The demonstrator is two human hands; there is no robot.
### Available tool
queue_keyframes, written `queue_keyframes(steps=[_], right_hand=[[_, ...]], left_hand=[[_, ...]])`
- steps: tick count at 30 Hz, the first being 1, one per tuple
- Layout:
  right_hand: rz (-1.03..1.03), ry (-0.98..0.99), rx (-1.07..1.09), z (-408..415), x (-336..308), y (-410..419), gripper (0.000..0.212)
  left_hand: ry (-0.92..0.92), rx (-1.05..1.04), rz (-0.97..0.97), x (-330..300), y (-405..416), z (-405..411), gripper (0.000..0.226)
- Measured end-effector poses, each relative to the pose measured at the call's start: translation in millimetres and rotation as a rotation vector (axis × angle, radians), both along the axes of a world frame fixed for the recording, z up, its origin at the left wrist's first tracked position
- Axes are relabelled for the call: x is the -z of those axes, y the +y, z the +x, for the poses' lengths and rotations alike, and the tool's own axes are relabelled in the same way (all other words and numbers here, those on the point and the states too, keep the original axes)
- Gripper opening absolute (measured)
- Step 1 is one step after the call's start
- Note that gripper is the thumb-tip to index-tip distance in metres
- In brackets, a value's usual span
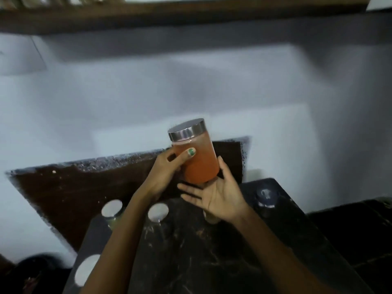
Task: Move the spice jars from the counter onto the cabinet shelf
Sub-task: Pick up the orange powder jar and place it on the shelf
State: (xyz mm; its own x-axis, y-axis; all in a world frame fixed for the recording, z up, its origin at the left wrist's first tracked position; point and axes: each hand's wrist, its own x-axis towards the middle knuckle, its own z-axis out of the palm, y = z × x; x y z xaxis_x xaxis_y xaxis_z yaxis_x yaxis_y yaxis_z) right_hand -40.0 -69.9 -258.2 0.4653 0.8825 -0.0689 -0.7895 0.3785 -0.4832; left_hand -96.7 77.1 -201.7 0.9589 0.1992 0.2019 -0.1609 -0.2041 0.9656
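Note:
A glass jar of orange-red spice (199,164) with a steel lid is held tilted above the dark counter (212,251). My left hand (167,168) grips its side, thumb across the front. My right hand (218,198) lies palm up under the jar's base, fingers straight, supporting it. Several other steel-lidded jars stand on the counter: one (112,210) at the left, one (158,213) by my left forearm, one (266,197) at the right, and one (87,270) at the lower left. Another jar (211,219) is mostly hidden under my right hand.
A brown wooden shelf edge (191,15) runs across the top of the view, with blurred jars (63,0) on it at the upper left. A pale wall (191,92) fills the middle. A dark brown board (84,187) stands behind the counter.

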Motion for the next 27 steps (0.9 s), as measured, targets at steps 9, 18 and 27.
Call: queue_keyframes(steps=[9,18,27], right_hand=[[0.292,0.015,0.045,-29,-81,25,0.065],[0.376,-0.03,0.121,-40,-110,28,0.067],[0.019,-0.62,0.972,-58,-115,40,0.067]], left_hand=[[-0.121,-0.003,-0.039,-76,11,-9,0.066],[-0.218,-0.002,-0.034,-97,6,-14,0.055],[-0.246,-0.011,-0.143,-94,-2,-19,0.047]])
